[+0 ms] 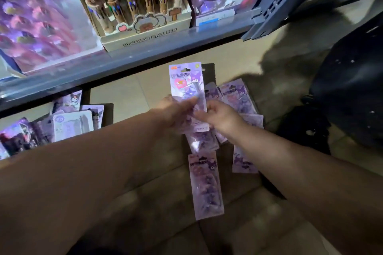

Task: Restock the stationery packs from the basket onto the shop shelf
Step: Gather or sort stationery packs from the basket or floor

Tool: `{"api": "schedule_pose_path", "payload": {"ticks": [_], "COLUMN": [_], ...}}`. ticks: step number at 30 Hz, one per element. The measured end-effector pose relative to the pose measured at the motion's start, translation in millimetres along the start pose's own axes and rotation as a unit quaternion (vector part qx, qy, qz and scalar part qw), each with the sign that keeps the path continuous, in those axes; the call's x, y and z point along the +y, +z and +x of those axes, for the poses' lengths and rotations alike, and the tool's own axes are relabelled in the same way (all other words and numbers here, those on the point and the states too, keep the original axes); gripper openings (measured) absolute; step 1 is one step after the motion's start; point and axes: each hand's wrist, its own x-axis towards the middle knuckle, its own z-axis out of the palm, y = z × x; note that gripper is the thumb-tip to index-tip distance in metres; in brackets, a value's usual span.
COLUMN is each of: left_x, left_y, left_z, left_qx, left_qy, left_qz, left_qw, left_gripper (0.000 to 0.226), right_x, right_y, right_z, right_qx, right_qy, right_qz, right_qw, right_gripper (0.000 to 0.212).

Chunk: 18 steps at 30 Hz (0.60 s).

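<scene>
Left grip (176,109) and right grip (220,116) both pinch lower half of purple stationery pack (187,80), held upright, below shelf (124,59). Similar packs (206,184) scattered on floor (128,93) beneath. Pen display box (145,33) on shelf.

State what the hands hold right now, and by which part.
One purple stationery pack, gripped by its lower half: left hand at its left edge, right hand at its right edge.
</scene>
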Motion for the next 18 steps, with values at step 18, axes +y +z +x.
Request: {"api": "schedule_pose_path", "payload": {"ticks": [18], "left_x": [-92], "left_y": [-30], "left_z": [-54], "left_qx": [0.030], "left_qy": [-0.077], "left_qz": [0.106], "left_qw": [0.991], "left_gripper": [0.048], "right_x": [87], "right_y": [81], "right_z": [-105], "right_qx": [0.131], "right_qy": [0.181], "right_qz": [-0.263], "right_qw": [0.939], "right_gripper": [0.090]}}
